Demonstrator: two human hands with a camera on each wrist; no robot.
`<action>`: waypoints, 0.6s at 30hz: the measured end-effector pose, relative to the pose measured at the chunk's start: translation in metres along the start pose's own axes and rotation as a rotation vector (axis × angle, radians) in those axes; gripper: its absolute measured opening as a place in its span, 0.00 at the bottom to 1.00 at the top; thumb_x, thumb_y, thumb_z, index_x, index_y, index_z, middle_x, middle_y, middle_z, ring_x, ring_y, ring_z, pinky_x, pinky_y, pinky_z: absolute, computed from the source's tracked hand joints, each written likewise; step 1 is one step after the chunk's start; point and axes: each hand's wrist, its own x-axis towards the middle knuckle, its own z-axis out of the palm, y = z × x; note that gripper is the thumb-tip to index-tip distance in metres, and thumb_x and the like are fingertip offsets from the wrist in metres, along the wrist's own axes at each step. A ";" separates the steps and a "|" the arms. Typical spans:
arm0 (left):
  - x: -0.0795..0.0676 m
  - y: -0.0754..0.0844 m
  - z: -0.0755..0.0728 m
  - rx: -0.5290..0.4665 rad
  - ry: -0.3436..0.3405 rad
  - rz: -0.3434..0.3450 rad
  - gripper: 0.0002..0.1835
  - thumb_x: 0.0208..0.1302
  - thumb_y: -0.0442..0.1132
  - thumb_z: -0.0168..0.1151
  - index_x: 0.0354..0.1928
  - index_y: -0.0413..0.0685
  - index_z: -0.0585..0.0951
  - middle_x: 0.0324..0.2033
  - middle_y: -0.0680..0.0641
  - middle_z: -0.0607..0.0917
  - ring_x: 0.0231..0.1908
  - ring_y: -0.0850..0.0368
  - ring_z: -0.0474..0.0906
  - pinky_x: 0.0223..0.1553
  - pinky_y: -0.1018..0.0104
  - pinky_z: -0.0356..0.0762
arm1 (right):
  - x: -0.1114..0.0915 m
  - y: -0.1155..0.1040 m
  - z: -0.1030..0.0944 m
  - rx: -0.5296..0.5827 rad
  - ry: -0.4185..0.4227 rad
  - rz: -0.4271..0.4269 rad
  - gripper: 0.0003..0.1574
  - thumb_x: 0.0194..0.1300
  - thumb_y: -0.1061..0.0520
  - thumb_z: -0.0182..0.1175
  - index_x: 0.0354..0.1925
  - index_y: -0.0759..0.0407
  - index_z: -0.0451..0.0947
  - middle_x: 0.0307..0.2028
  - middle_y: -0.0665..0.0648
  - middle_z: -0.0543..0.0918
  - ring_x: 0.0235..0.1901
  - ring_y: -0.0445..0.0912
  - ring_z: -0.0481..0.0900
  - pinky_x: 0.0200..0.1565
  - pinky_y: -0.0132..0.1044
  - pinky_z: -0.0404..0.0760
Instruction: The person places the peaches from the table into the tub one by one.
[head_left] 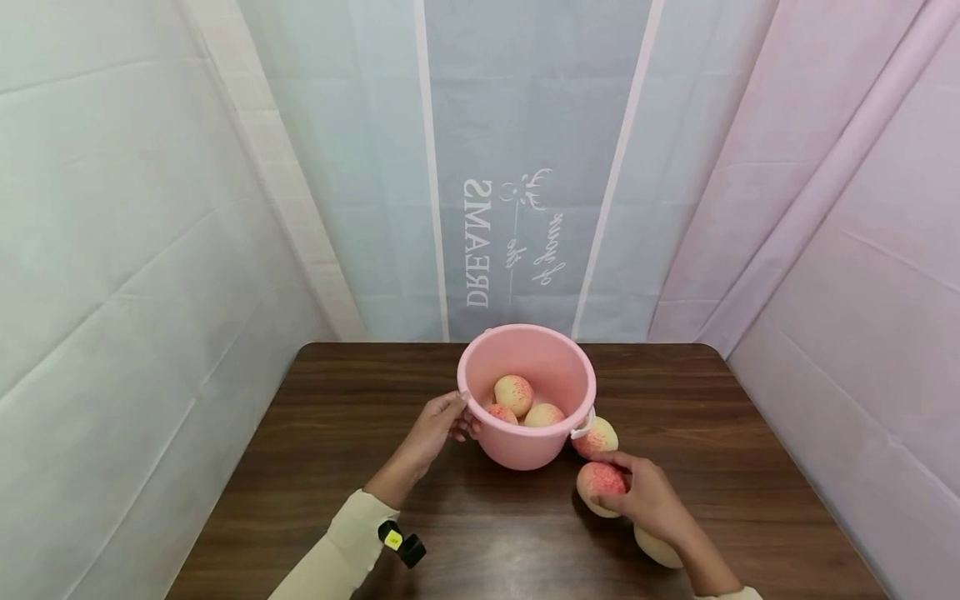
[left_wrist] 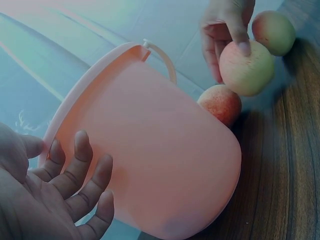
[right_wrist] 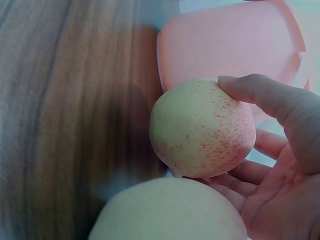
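A pink bucket (head_left: pixel 517 454) with a white handle stands on the table, tilted a little in the head view. My left hand (head_left: pixel 437 427) holds its left rim, thumb at the edge and the fingers against the outside wall. Inside lie three peaches (head_left: pixel 514 395), pale yellow with red speckles. To the right of the bucket, my right hand (head_left: pixel 649 500) grips another peach (right_wrist: pixel 202 130) between thumb and fingers, just over the tabletop or on it; I cannot tell which. One peach (head_left: pixel 602 437) sits against the bucket's right side. Another peach (head_left: pixel 657 550) lies partly hidden under my right wrist.
The dark wooden table (head_left: pixel 322 467) has rounded far corners. A pale printed curtain (head_left: pixel 525 125) hangs right behind its far edge, and whitish cloth walls (head_left: pixel 112 333) close in both sides. A black band with a yellow tag (head_left: pixel 393 539) is on the left sleeve.
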 end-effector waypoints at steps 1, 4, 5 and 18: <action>0.000 0.000 0.000 0.000 0.001 -0.001 0.22 0.81 0.49 0.46 0.40 0.37 0.79 0.32 0.42 0.85 0.35 0.52 0.81 0.38 0.58 0.76 | 0.001 -0.001 -0.002 0.000 0.009 0.001 0.37 0.50 0.60 0.79 0.59 0.61 0.80 0.52 0.59 0.85 0.47 0.46 0.81 0.41 0.33 0.80; 0.001 0.001 -0.001 -0.002 0.001 -0.002 0.22 0.81 0.49 0.46 0.40 0.37 0.79 0.31 0.43 0.85 0.35 0.52 0.81 0.38 0.57 0.76 | 0.002 -0.006 -0.008 0.025 0.035 0.007 0.36 0.51 0.61 0.79 0.59 0.62 0.80 0.53 0.61 0.84 0.47 0.46 0.82 0.39 0.32 0.80; 0.001 0.002 -0.001 -0.002 0.001 -0.003 0.22 0.81 0.49 0.46 0.40 0.37 0.79 0.31 0.43 0.85 0.35 0.52 0.81 0.39 0.57 0.76 | 0.002 -0.007 -0.010 0.028 0.042 0.001 0.36 0.51 0.61 0.78 0.59 0.62 0.79 0.53 0.62 0.84 0.47 0.46 0.82 0.39 0.32 0.80; 0.002 0.008 -0.003 -0.007 -0.006 -0.028 0.23 0.82 0.50 0.45 0.42 0.37 0.79 0.32 0.43 0.85 0.35 0.52 0.81 0.41 0.55 0.76 | 0.005 -0.023 -0.042 0.045 0.136 -0.028 0.34 0.57 0.60 0.76 0.61 0.60 0.78 0.54 0.65 0.83 0.48 0.51 0.84 0.36 0.33 0.83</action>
